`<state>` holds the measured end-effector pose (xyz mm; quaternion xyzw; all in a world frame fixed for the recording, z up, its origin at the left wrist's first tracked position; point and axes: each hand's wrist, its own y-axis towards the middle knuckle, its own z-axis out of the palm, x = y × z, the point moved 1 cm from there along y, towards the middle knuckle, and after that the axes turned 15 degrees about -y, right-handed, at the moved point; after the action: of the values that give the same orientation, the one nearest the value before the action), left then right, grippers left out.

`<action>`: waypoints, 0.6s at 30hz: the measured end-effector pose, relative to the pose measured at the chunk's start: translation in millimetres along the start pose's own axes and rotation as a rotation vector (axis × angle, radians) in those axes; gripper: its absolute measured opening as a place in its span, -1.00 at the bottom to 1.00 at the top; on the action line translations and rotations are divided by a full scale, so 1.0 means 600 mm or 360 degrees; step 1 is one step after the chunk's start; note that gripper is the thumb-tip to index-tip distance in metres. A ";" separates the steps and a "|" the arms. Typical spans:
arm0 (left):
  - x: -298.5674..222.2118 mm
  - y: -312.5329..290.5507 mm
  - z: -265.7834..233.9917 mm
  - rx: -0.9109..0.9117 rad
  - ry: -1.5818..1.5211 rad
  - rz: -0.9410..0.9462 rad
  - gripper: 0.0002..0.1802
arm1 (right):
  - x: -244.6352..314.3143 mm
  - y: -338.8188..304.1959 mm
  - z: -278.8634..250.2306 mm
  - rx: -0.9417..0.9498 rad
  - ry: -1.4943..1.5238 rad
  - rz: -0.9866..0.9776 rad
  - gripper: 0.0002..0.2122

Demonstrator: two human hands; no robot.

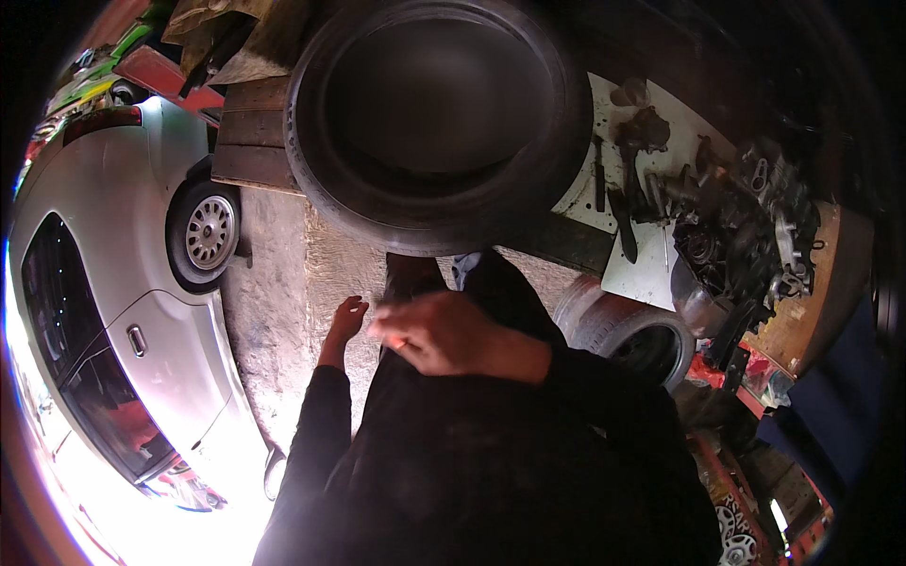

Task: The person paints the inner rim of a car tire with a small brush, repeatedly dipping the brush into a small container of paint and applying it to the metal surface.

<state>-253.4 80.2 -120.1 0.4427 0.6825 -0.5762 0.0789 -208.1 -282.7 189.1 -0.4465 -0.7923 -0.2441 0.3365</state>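
My right hand [436,334] crosses in front of my body, slightly blurred. Its fingers are curled together, and a small orange spot shows by them; whether they hold anything is hidden. Lower at my left side hangs my left hand [347,319], its fingers loosely bent and apart, with nothing seen in it. Beyond both hands a large black tyre [557,123] rests on a wooden bench [253,132]. Neither hand touches it. The middle of the tyre looks dark grey and blurred.
A silver car [156,330] stands at left. On a white board [642,274] at right lie dark tools and a greasy metal engine part [746,226]. Another tyre [642,340] lies below the board, near my right elbow. Bare concrete floor [274,264] shows between car and bench.
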 end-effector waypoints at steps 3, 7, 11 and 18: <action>-0.005 0.001 -0.002 -0.0136 -0.0102 0.0079 -0.44 | -0.035 -0.013 -0.041 -0.0795 -0.0270 0.0273 -0.82; 0.019 -0.002 -0.004 0.0022 0.0316 0.0258 -0.46 | -0.024 0.008 0.058 0.0054 -0.0292 -0.0113 -0.78; 0.092 0.001 0.004 -0.0048 -0.0533 0.0199 -0.52 | 0.002 0.018 0.045 -0.0173 0.0009 -0.0376 -0.75; 0.182 -0.050 0.013 0.0027 0.0105 0.0223 -0.38 | -0.014 0.045 0.086 0.0431 0.0109 -0.0131 -0.76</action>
<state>-342.6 131.4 -168.6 0.5086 0.6472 -0.5602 0.0928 -197.7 -238.8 151.7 -0.3557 -0.8237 -0.1637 0.4102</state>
